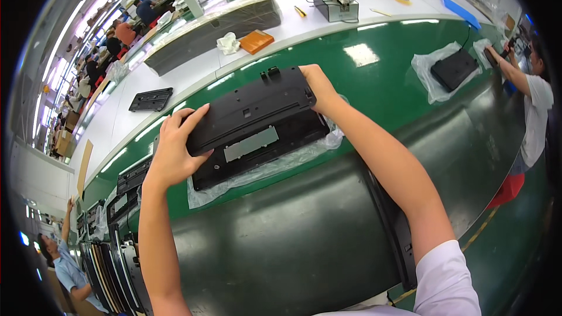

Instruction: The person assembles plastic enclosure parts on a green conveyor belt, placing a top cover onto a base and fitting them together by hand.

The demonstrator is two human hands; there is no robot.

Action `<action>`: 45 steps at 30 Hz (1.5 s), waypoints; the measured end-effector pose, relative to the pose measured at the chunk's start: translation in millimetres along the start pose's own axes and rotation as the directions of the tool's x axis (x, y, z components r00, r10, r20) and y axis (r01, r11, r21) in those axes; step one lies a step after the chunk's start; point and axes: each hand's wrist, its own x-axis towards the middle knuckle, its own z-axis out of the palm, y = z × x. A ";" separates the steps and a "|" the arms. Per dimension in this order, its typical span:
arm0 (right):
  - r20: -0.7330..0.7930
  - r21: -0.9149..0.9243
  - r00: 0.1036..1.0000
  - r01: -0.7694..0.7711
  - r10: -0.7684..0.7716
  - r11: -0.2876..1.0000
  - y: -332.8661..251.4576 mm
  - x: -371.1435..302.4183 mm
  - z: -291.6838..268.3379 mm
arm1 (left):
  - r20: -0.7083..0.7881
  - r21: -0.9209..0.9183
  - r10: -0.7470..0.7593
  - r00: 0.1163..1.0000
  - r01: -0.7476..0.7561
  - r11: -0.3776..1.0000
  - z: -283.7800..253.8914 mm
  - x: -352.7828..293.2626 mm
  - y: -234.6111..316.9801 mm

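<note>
A long black plastic panel, with small clips on its far edge and a slot in its face, is held up between both hands. My left hand grips its left end, thumb on the near side and fingers over the top. At the right end my right hand is closed on the panel's corner, its fingers partly hidden behind it. Just beneath lies a black housing with a grey rectangular plate. That housing rests on a clear plastic bag, and the raised panel covers its far part.
The green conveyor belt curves past a dark near ledge. On the white table stand a grey machine, an orange box and a black part. Panels stack at lower left. Co-workers sit both sides.
</note>
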 end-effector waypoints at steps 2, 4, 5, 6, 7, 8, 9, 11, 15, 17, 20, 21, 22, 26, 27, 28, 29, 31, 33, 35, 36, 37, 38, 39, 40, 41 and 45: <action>0.053 0.085 0.970 -0.241 0.237 0.967 -5.5 3.5 -3.3 | 0.024 -0.024 -0.018 1.000 0.019 1.000 2.1 2.4 -3.3; 0.075 -0.001 0.965 -0.251 0.251 0.968 -4.5 -2.9 -8.4 | 0.048 -0.066 -0.028 0.998 0.031 0.997 6.1 1.9 -5.1; 0.131 -0.209 0.944 -0.273 0.303 0.939 -9.9 -7.3 -12.4 | 0.068 -0.108 -0.043 0.997 0.050 0.993 8.4 0.9 -6.0; 0.173 -0.408 0.915 -0.270 0.364 0.872 -14.3 -10.3 -13.9 | 0.066 -0.108 -0.039 0.997 0.046 0.993 10.0 0.3 -6.7; 0.168 -0.415 0.917 -0.268 0.363 0.870 -16.0 -13.1 -15.4 | 0.075 -0.139 -0.038 0.996 0.048 0.989 12.7 -0.3 -6.0; 0.158 -0.425 0.886 -0.337 0.435 0.840 -16.8 -15.3 -16.4 | 0.084 -0.169 -0.037 0.996 0.051 0.984 15.6 -0.9 -5.7; 0.146 -0.434 0.851 -0.403 0.505 0.805 -17.5 -17.2 -17.0 | 0.101 -0.189 -0.025 0.995 0.044 0.981 20.3 -1.2 -6.6; 0.129 -0.321 0.853 -0.446 0.505 0.836 -21.0 -21.2 -12.2 | 0.105 -0.253 -0.018 0.994 0.045 0.967 27.3 -3.2 -5.0; 0.086 -0.162 0.863 -0.481 0.498 0.861 -18.1 -26.8 -3.6 | 0.154 -0.371 -0.034 0.988 0.089 0.924 33.2 -8.0 -3.4; 0.053 -0.186 0.857 -0.496 0.513 0.848 -25.3 -22.2 -0.9 | 0.154 -0.393 -0.038 0.987 0.096 0.914 28.7 -13.2 -6.5; 0.063 -0.276 0.891 -0.417 0.450 0.866 -18.8 -28.7 -3.5 | 0.045 -0.178 0.028 0.999 -0.020 0.984 33.8 -16.4 -10.7; 0.061 -0.344 0.927 -0.329 0.371 0.879 -8.8 -31.9 -1.1 | -0.011 -0.086 0.035 0.999 -0.036 0.996 34.8 -16.9 -10.6; 0.061 -0.344 0.926 -0.330 0.372 0.879 -10.0 -32.3 -0.9 | -0.010 -0.086 0.036 0.999 -0.037 0.996 32.8 -16.9 -9.1; 0.056 -0.362 0.963 -0.225 0.262 0.905 -11.1 -31.3 1.3 | -0.010 0.004 0.027 1.000 -0.027 1.000 18.8 -13.9 -2.5; 0.033 -0.367 0.972 -0.206 0.234 0.907 -10.6 -30.9 1.3 | 0.015 -0.004 0.025 1.000 -0.025 1.000 18.4 -14.3 -3.6; 0.033 -0.363 0.971 -0.210 0.238 0.908 -9.6 -31.0 2.4 | 0.043 -0.010 0.021 0.999 -0.021 1.000 17.5 -15.6 -5.5; 0.054 -0.404 0.980 -0.155 0.193 0.902 -8.8 -31.6 2.7 | 0.048 -0.009 0.020 0.999 -0.019 1.000 17.7 -15.8 -7.5; 0.078 -0.442 0.985 -0.103 0.152 0.891 -7.3 -34.4 2.0 | 0.123 -0.099 0.000 0.992 0.012 0.995 21.7 -16.1 -11.9; 0.111 -0.433 0.963 -0.174 0.245 0.884 -6.6 -38.9 -1.0 | 0.159 -0.144 -0.023 0.987 0.046 0.989 27.8 -18.1 -14.3; 0.043 -0.302 0.932 -0.331 0.360 0.894 -14.5 -43.4 -6.2 | 0.193 -0.178 -0.028 0.981 0.063 0.982 32.4 -19.9 -14.6; -0.010 -0.154 0.880 -0.470 0.475 0.869 -19.2 -45.9 -10.3 | 0.194 -0.182 -0.025 0.981 0.061 0.981 35.1 -21.2 -14.5; -0.010 -0.157 0.880 -0.471 0.475 0.868 -27.5 -46.2 -15.2 | 0.203 -0.185 -0.033 0.979 0.071 0.980 36.8 -23.1 -13.8; -0.009 -0.158 0.833 -0.548 0.554 0.822 -35.7 -46.6 -20.3 | 0.213 -0.189 -0.041 0.976 0.083 0.979 40.1 -24.7 -13.9; -0.009 -0.159 0.778 -0.621 0.628 0.768 -40.6 -48.7 -24.9 | 0.221 -0.188 -0.033 0.975 0.076 0.979 44.0 -25.8 -14.2; -0.009 -0.160 0.780 -0.619 0.626 0.769 -43.1 -52.5 -28.0 | 0.219 -0.188 -0.033 0.975 0.075 0.979 45.6 -27.4 -13.0; -0.013 -0.239 0.816 -0.564 0.578 0.791 -45.8 -58.3 -30.8 | 0.223 -0.172 -0.023 0.975 0.063 0.983 47.3 -29.3 -10.9; 0.087 -0.429 0.816 -0.487 0.571 0.761 -56.5 -87.7 -47.7 | 0.227 -0.146 -0.041 0.973 0.076 0.986 60.3 -29.1 -3.0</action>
